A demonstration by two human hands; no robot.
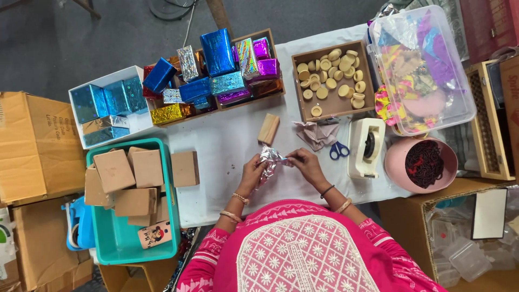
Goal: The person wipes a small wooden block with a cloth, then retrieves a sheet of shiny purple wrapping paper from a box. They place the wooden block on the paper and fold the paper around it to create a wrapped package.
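Observation:
My left hand (pixel 252 174) and my right hand (pixel 306 164) both grip a small piece of shiny silver foil (pixel 270 160) over the white table (pixel 227 143). The foil is crumpled and folded between my fingers. A small plain wooden block (pixel 268 128) lies just beyond the foil. A brown cardboard box (pixel 185 168) sits to the left of my left hand.
A teal tub (pixel 131 239) holds several plain brown boxes. Foil-wrapped boxes fill a white box (pixel 106 111) and a wooden tray (pixel 227 67). Another wooden tray (pixel 331 81) holds round wooden discs. Blue scissors (pixel 339 150), a tape dispenser (pixel 366 148), a pink bowl (pixel 421 164) and a clear bin (pixel 420 67) stand right.

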